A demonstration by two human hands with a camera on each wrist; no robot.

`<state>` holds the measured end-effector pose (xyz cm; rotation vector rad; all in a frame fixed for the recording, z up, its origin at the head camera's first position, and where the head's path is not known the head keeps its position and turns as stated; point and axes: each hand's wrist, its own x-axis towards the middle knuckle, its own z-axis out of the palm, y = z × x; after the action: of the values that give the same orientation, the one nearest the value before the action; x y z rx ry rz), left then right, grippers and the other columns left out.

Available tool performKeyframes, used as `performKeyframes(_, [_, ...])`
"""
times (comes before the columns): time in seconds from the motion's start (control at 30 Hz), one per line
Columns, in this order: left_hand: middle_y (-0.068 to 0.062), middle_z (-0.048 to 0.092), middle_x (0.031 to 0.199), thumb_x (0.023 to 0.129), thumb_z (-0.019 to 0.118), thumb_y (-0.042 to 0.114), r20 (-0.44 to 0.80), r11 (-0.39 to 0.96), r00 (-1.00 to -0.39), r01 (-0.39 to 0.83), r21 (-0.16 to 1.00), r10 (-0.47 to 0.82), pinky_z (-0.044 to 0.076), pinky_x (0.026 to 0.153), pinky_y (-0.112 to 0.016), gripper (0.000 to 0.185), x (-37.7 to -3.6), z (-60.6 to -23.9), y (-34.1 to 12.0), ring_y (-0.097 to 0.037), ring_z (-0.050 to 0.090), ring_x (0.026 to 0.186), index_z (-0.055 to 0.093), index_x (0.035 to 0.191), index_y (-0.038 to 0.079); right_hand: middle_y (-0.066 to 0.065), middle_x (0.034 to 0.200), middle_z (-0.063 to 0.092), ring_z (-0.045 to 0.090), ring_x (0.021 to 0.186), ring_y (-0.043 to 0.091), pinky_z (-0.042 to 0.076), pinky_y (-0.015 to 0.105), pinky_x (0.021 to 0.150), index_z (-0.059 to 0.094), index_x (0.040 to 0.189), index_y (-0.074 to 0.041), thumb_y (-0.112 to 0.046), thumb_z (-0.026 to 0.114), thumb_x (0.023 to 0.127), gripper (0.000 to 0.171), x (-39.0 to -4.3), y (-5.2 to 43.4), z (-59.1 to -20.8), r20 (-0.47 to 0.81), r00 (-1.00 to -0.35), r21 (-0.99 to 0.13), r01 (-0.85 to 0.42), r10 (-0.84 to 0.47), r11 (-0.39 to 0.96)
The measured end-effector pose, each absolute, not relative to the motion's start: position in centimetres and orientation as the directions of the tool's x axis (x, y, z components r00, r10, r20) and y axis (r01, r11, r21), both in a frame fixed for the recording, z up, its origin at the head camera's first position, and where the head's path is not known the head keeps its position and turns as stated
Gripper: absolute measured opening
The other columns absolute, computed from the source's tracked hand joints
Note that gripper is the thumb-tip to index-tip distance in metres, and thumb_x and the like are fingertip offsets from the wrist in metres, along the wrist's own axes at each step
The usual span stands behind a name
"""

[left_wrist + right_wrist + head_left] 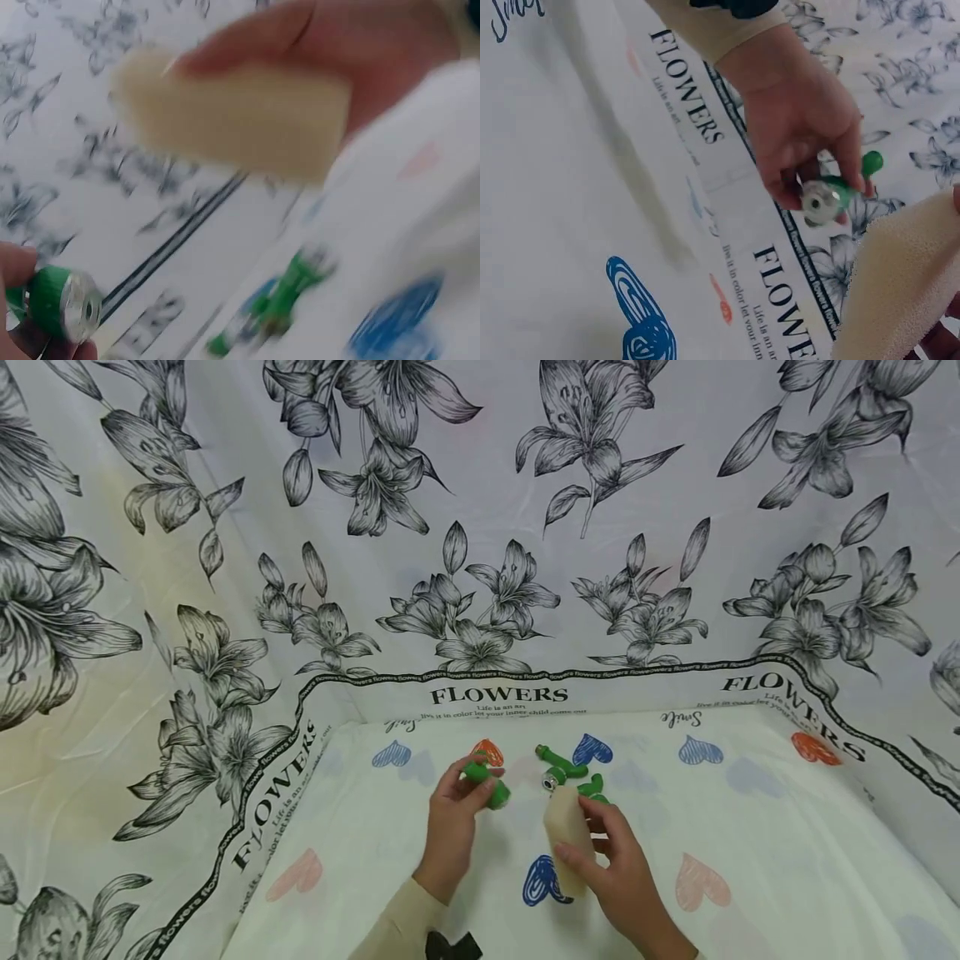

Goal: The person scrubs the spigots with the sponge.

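Observation:
My left hand [454, 814] pinches a small green part [497, 795] between thumb and fingers. In the right wrist view this green part [845, 193] shows a round, clear-to-silvery end with a hole in its middle. A long beige sponge block [562, 839] stands tilted in my right hand [626, 877], gripped between the thumb and the fingers. Just beyond the sponge lie green tube-like pieces [576, 771], one with a silvery round end [551, 782]. The sponge partly covers them in the head view. In the left wrist view the sponge [240, 124] is blurred.
A white cloth with printed hearts [701, 750] covers the work surface. Behind it and at both sides rises a white curtain [480, 468] with black line-drawn lilies. A black lettered band [510, 676] runs along the curtain's lower part. A dark bow-like object [452, 945] shows by my left sleeve.

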<state>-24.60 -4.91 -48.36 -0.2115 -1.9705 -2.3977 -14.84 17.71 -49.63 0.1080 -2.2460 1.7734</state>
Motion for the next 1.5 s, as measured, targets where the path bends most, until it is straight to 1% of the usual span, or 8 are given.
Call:
performKeyframes(0.13, [-0.014,0.074,0.126,0.104,0.073,0.006,0.186,0.166,-0.982,0.178,0.970,-0.028,0.062,0.090,-0.035,0.047,-28.4,-48.0,-9.7,-0.030,0.068,0.115,0.068,0.148,0.019,0.003,0.138,0.061,0.059,0.117,0.025,0.057,0.031,0.097,0.056,0.152,-0.011,-0.023,0.085,0.098,0.062,-14.7,18.9,-49.7,0.291,-0.949,-0.933,-0.252,0.125,0.258])
performKeyframes(0.3, [-0.029,0.069,0.129,0.109,0.070,0.020,0.241,0.657,-0.970,0.170,0.734,-0.018,0.059,0.090,-0.057,0.058,-32.2,-49.1,-17.7,-0.043,0.069,0.113,0.047,0.160,0.007,0.003,0.138,0.061,0.058,0.117,0.026,0.057,0.028,0.095,0.056,0.152,-0.011,-0.023,0.085,0.099,0.061,-14.8,20.4,-49.7,0.304,-0.940,-0.929,-0.255,0.156,0.270])
performKeyframes(0.5, [-0.034,0.066,0.134,0.105,0.073,0.016,0.273,0.894,-0.962,0.138,0.426,0.019,0.041,0.099,-0.077,0.045,-34.5,-51.6,-24.6,-0.057,0.061,0.121,0.061,0.146,-0.001,0.003,0.139,0.060,0.059,0.117,0.026,0.056,0.026,0.094,0.057,0.153,-0.011,-0.021,0.083,0.100,0.059,-14.8,21.8,-49.9,0.322,-0.931,-0.924,-0.270,0.171,0.273])
performKeyframes(0.67, [-0.033,0.066,0.127,0.100,0.080,0.015,0.229,0.940,-0.970,0.154,0.305,0.085,0.044,0.090,-0.070,0.040,-34.8,-53.7,-26.6,-0.055,0.062,0.115,0.072,0.137,0.000,0.005,0.137,0.061,0.059,0.115,0.025,0.056,0.024,0.093,0.057,0.152,-0.008,-0.017,0.084,0.100,0.059,-14.9,22.4,-49.6,0.327,-0.924,-0.925,-0.270,0.198,0.266])
performKeyframes(0.8, [-0.028,0.060,0.122,0.100,0.081,0.015,0.205,0.940,-0.977,0.118,0.320,0.053,0.041,0.085,-0.062,0.038,-34.6,-54.9,-27.0,-0.047,0.060,0.111,0.075,0.133,0.000,0.007,0.137,0.061,0.059,0.115,0.027,0.057,0.024,0.092,0.056,0.152,-0.007,-0.017,0.083,0.100,0.060,-14.8,22.4,-49.3,0.314,-0.927,-0.932,-0.260,0.204,0.253])
performKeyframes(1.07, [-0.033,0.056,0.128,0.095,0.076,0.017,0.183,0.939,-0.983,0.061,0.340,-0.002,0.032,0.087,-0.073,0.047,-34.8,-54.4,-25.7,-0.054,0.051,0.111,0.069,0.140,0.003,0.008,0.138,0.060,0.058,0.116,0.026,0.056,0.022,0.092,0.054,0.153,-0.006,-0.020,0.083,0.101,0.062,-14.6,23.1,-49.3,0.283,-0.929,-0.942,-0.223,0.238,0.250])
performKeyframes(1.3, [-0.026,0.056,0.145,0.103,0.075,0.027,0.247,0.856,-0.963,0.214,0.471,0.104,0.036,0.098,-0.073,0.051,-37.1,-52.1,-18.7,-0.049,0.055,0.127,0.064,0.149,0.007,0.010,0.141,0.058,0.056,0.118,0.023,0.056,0.021,0.091,0.048,0.158,-0.007,-0.025,0.080,0.104,0.066,-14.4,24.6,-49.6,0.206,-0.938,-0.960,-0.137,0.280,0.245])
performKeyframes(1.5, [-0.015,0.063,0.140,0.106,0.076,0.029,0.289,0.699,-0.928,0.369,0.612,0.237,0.057,0.098,-0.053,0.048,-38.0,-49.1,-10.2,-0.039,0.066,0.119,0.064,0.149,0.010,0.010,0.140,0.058,0.056,0.118,0.022,0.055,0.018,0.090,0.049,0.157,-0.006,-0.024,0.080,0.104,0.065,-14.2,25.7,-49.1,0.227,-0.924,-0.956,-0.152,0.307,0.250])
